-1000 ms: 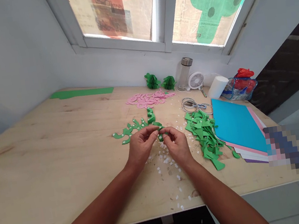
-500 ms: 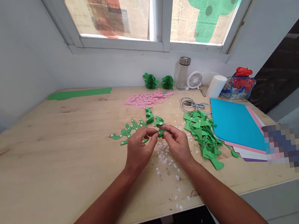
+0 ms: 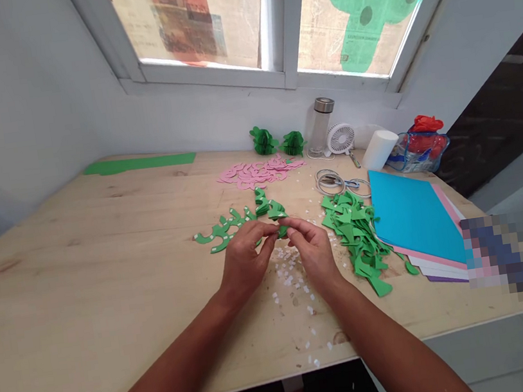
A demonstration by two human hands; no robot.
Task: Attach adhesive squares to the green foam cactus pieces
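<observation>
My left hand (image 3: 246, 254) and my right hand (image 3: 315, 253) meet over the middle of the table, both pinching a small green paper piece (image 3: 283, 231) between their fingertips. Just behind it lie a curved green piece (image 3: 275, 208) and a stack of green cutouts (image 3: 261, 200). Several wavy green cutouts with small white squares (image 3: 220, 231) lie beside my left hand, partly hidden by it. Tiny white paper bits (image 3: 290, 276) are scattered on the wood between my forearms.
Green scraps (image 3: 357, 234) and coloured sheets (image 3: 415, 216) lie to the right. Pink cutouts (image 3: 261, 173), scissors (image 3: 332, 181), two green paper ornaments (image 3: 263, 141), a bottle (image 3: 319, 128), a small fan (image 3: 340, 139), a white roll (image 3: 380, 149) and a clear bag (image 3: 415, 151) are farther back.
The green piece between my fingertips has turned slightly, and the curved piece behind it has shifted a little left. Both hands keep their pinch at nearly the same spot.
</observation>
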